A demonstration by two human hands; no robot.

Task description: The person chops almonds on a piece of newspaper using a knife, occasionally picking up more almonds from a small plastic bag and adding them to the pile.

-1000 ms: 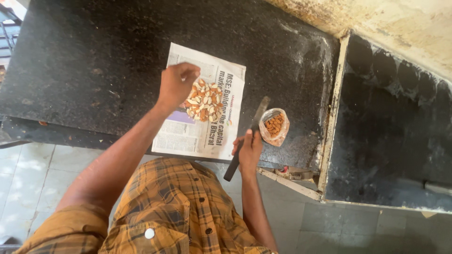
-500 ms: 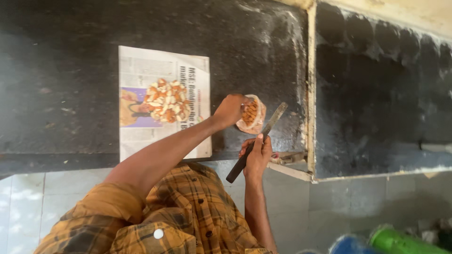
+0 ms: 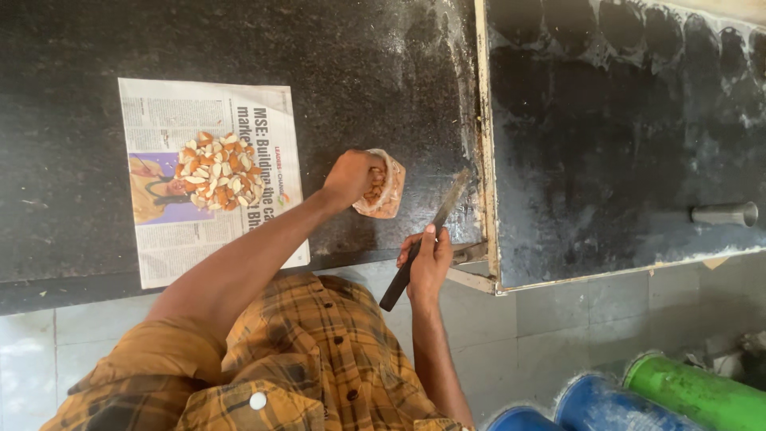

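Reaching deeper, left hand [image 3: 351, 177] inside bag [image 3: 386, 191]

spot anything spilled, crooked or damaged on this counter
Nothing is spilled: the cut nuts sit in one heap on the newspaper. The left hand is in the bag; the right hand holds the knife. The counter edge beside the knife looks chipped and broken.

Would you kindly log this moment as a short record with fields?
left hand: reaching into the small plastic bag of nuts
right hand: gripping the dark handle of a knife, blade resting on the counter
newspaper: flat on the black stone counter
cut nut pieces: piled on the newspaper
metal tap: over the sink area
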